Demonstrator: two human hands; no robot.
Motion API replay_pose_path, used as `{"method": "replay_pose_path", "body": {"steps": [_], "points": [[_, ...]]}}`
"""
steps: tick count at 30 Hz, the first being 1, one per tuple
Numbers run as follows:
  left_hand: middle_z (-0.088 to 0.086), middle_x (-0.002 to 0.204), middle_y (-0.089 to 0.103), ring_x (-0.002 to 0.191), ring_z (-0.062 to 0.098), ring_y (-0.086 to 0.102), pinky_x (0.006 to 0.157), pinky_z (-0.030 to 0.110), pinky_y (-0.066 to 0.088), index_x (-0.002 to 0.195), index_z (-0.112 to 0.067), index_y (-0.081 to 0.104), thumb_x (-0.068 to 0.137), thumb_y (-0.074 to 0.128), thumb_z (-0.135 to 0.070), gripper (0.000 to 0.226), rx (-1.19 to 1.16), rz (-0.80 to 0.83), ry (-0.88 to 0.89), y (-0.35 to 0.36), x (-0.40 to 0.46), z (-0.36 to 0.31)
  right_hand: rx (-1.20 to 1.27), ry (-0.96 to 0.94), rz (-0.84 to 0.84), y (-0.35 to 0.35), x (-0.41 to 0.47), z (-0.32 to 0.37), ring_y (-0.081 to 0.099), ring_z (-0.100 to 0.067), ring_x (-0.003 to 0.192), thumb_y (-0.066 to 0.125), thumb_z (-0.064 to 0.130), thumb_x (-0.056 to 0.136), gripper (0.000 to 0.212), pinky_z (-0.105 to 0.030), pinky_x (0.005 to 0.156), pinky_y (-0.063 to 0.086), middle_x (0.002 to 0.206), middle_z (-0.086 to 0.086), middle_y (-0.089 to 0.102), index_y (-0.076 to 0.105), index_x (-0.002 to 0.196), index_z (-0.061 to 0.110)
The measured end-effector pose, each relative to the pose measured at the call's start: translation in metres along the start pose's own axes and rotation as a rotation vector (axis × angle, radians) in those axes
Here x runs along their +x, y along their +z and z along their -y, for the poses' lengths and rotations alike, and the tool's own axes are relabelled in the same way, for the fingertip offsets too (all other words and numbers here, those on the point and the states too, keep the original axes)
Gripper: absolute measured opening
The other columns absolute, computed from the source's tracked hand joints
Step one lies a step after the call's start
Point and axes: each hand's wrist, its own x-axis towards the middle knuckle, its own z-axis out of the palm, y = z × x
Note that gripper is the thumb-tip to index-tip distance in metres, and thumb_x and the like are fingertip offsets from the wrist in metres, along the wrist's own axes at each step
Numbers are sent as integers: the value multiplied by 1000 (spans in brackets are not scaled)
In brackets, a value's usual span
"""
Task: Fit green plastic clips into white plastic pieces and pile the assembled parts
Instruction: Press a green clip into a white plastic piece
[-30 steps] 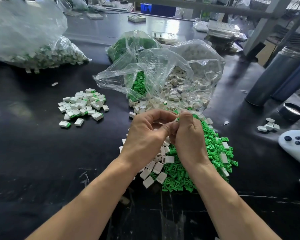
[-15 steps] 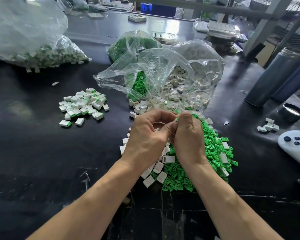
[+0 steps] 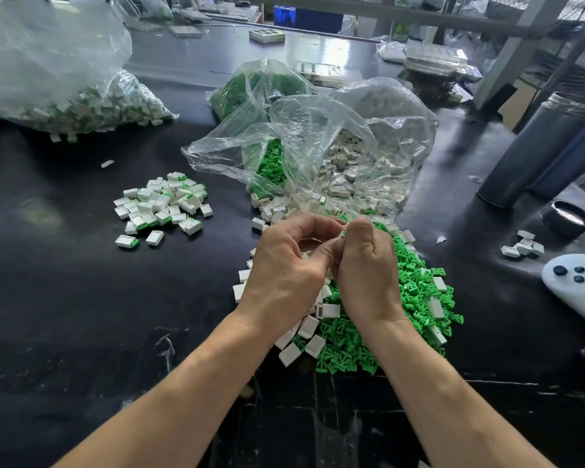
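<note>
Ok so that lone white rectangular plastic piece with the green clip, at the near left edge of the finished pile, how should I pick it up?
Pinch the white rectangular plastic piece with the green clip across its two long white sides, coming from above. It lies flat on the black table, apart from the finished pile, so both sides look free. Its green clip sticks out at the right end; probably best kept clear of.

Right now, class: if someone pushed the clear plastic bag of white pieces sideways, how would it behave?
The clear plastic bag of white pieces would probably crumple rather than slide: its film already lies wrinkled and slumped. Its mouth gapes toward the two hands, so loose pieces would likely spill onto the black table. It likely drags heavily, being well filled.
</note>
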Motion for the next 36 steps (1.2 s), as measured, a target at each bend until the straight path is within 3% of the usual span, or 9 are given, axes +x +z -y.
{"method": "replay_pose_path", "body": {"steps": [5, 9, 14, 17, 20, 23, 27, 32, 36], "points": [[2, 99, 77, 89, 20, 75, 79, 35, 63, 96, -8, 75, 93, 72, -2, 7, -9, 1, -3, 0, 0, 1, -7, 15, 10, -1, -1, -1, 47, -15, 47, 29, 37, 99, 61, -34, 43, 35, 48, 1, 52, 63, 51, 24], [-1, 99, 78, 90, 16, 76, 78, 33, 63, 97, -11, 76, 93, 74, -7, 5, -4, 3, -26, -1, 2, 2, 70, 56, 56, -3, 0, 0, 42, -5, 42, 30, 40, 101, 64, -26, 44, 35, 45, 7, 48, 56, 45, 26], [-5, 94, 78, 90, 10, 74, 84, 27, 60, 97, -14, 75, 91, 77, -14, 5, 26, -32, -17, -8, 5, 1, -7, -3, 48, -16, 3, -1, 51, -9, 49, 33, 58, 108, 66, -20, 48, 40, 56, 3, 62, 66, 64, 22], [-9, 91, 77, 85, 5, 72, 76, 17, 55, 97, -17, 75, 91, 77, -17, 6, 77, -69, 4, -14, 8, 2, 7, -101, 105, -29, 3, 3, 60, -6, 63, 52, 46, 108, 38, -16, 52, 43, 79, 0, 73, 72, 87, 22], [-8, 89, 76, 85, 6, 73, 75, 18, 56, 98, -15, 74, 90, 78, -20, 10, 100, -74, 1, -15, 8, 3, -27, -175, 178, -35, 4, 5, 67, -3, 75, 67, 30, 100, 8, -11, 60, 47, 88, 9, 75, 75, 102, 27], [-7, 88, 76, 83, 5, 72, 75, 18, 56, 98, -15, 74, 88, 79, -26, 15, 109, -79, -5, -14, 7, 5, -94, -186, 166, -33, 4, 4, 69, -3, 82, 74, 21, 95, 11, -13, 66, 50, 92, 14, 76, 75, 101, 30], [-5, 89, 76, 85, 6, 73, 77, 20, 57, 99, -15, 74, 90, 78, -19, 11, 104, -69, -18, -12, 7, 5, -186, -193, 126, -34, 5, 2, 70, -3, 90, 72, 19, 98, 12, -15, 76, 53, 93, 18, 74, 72, 98, 31], [-4, 85, 73, 79, 8, 70, 71, 25, 60, 102, -26, 73, 90, 79, -14, 18, 136, -80, -15, -14, 7, 8, -214, -140, 89, -31, 6, -3, 69, 0, 83, 70, 19, 99, 9, -13, 71, 51, 91, 19, 73, 73, 99, 27], [-14, 84, 71, 79, -2, 68, 67, 15, 55, 104, -28, 72, 92, 76, -17, 16, 295, -94, -2, -28, 11, 13, -178, -79, -7, -36, 9, -6, 68, 4, 80, 75, 23, 96, 6, -8, 68, 49, 89, 21, 74, 75, 98, 29]]}}
